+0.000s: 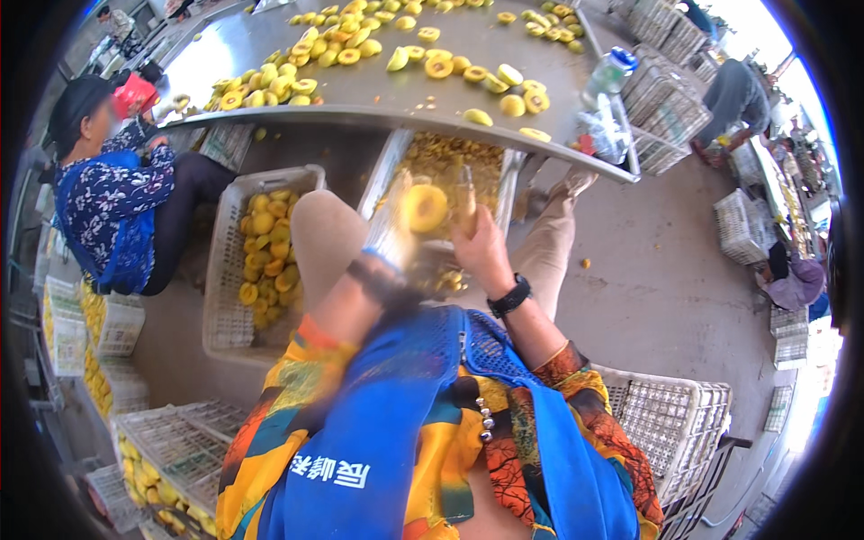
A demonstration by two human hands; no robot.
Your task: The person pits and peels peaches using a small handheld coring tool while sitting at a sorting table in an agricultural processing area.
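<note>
A halved yellow peach (426, 208) with a darker hollow in its cut face is held in my left hand (392, 223), which is gloved in white and smeared by motion. My right hand (482, 245) is closed around the pale handle of a short, narrow tool (466, 193) pointing up beside the fruit; its exact kind does not show. Both hands are over a light crate (382, 173) between my knees, with brownish-yellow pits and scraps (454, 162) in it. Beyond them, many halved peaches (438, 67) lie on a metal table (360, 115).
By my left knee stands a white crate (220, 270) of peach halves. A seated person (112, 198) works farther left. A plastic bottle (610, 76) stands at the table's right corner. Stacked crates (666, 423) are behind me on the right.
</note>
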